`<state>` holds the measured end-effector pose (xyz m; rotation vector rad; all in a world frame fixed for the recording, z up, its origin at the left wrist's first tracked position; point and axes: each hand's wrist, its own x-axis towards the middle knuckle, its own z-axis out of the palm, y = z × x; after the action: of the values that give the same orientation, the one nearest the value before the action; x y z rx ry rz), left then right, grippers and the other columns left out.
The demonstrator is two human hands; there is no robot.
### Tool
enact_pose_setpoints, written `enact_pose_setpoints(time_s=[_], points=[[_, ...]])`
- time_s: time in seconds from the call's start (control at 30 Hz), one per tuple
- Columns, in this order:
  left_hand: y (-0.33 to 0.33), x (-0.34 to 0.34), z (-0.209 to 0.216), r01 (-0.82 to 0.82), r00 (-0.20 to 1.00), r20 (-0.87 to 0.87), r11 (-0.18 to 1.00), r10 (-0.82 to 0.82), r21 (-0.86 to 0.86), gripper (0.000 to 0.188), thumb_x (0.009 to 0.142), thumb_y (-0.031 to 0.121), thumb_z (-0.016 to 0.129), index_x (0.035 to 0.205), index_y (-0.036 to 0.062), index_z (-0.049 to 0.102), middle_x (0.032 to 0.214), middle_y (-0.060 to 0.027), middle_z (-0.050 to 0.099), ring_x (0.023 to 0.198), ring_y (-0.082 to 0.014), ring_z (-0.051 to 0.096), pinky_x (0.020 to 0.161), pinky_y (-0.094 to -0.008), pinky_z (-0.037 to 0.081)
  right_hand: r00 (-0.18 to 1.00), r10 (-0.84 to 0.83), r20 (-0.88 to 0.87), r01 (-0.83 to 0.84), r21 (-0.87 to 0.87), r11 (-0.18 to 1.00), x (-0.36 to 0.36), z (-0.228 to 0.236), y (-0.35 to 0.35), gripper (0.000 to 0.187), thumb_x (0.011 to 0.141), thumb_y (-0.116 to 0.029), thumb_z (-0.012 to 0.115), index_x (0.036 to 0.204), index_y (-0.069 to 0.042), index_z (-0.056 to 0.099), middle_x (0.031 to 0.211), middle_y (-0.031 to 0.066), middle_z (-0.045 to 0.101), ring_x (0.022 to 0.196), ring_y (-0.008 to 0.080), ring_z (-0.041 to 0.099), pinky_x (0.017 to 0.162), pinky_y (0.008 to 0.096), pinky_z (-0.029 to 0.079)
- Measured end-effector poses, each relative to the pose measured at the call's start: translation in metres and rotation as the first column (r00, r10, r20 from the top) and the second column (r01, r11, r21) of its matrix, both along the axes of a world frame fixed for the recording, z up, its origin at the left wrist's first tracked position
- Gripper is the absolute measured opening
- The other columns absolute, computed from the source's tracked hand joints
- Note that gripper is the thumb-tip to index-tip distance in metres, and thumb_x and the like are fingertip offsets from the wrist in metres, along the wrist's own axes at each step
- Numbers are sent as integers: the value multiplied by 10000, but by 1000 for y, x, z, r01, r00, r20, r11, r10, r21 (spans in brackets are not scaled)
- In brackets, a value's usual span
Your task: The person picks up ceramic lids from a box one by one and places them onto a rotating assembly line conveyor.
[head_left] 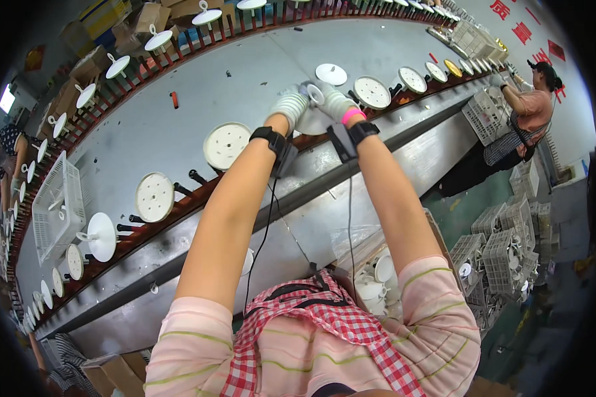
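Both my hands, in white ribbed gloves, meet over the near edge of the conveyor line. My left hand (291, 106) closes on the left side of a white round disc with a ring handle (315, 94). From the right, my right hand (334, 103) closes on the same piece, its fingers partly hidden and slightly blurred. A loose white disc (331, 74) lies on the grey table just beyond. White discs with small holes hang on the line's black pegs on both sides, one (226, 146) left of my left wrist and another (372, 92) right of my right hand.
The grey table (198, 106) carries a red tube (174, 100) and a white crate (58, 205). A box of white parts (377, 284) stands by my lap. At right, a person (526, 109) works near stacked crates (503, 258). Thin cables hang from my wrist straps.
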<state>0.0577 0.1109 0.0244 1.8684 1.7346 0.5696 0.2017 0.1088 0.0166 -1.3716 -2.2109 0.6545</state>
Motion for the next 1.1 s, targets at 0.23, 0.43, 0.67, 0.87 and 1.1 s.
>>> enact_pose_setpoints(time_s=[0.23,0.43,0.67,0.87,1.1], points=[[5,-40,0,21,922,-384,996,-54,-91,500,654,394,688,1057,100,650,1136,-178,589,1077,-329,554,884,-387,470,833,52,551,-9,-81,997,-67,9,11,471,883,-439,332,1202,-135,500,1166,185,549,1040,375,534,898,417,428],[-2,-72,1,95,837,-539,995,-96,-30,460,717,432,564,1018,97,656,1102,-183,598,1025,-353,573,894,-392,463,888,-2,460,47,-87,995,-96,8,17,465,889,-401,338,1150,-94,570,1122,203,573,1049,381,533,915,421,420],[-35,-119,25,172,894,-436,977,-102,126,266,736,253,585,898,56,661,893,-211,636,799,-377,620,704,-408,508,908,102,-407,-279,-404,871,-3,52,-132,375,925,-344,441,1077,-34,587,655,13,548,539,99,486,514,249,416],[-52,-165,15,-198,936,-223,933,271,301,314,731,274,594,939,44,643,876,-207,644,844,-372,613,760,-413,479,903,-411,-129,99,-866,491,199,-2,-273,420,890,-394,468,792,-9,604,602,39,550,441,82,461,422,230,366],[-107,-153,26,-430,902,142,872,407,233,262,784,214,506,958,58,625,925,-172,619,867,-336,593,781,-414,456,530,-566,631,845,-445,296,230,-256,-400,579,752,-473,608,1120,-27,580,1114,224,588,1059,346,562,882,419,448]])
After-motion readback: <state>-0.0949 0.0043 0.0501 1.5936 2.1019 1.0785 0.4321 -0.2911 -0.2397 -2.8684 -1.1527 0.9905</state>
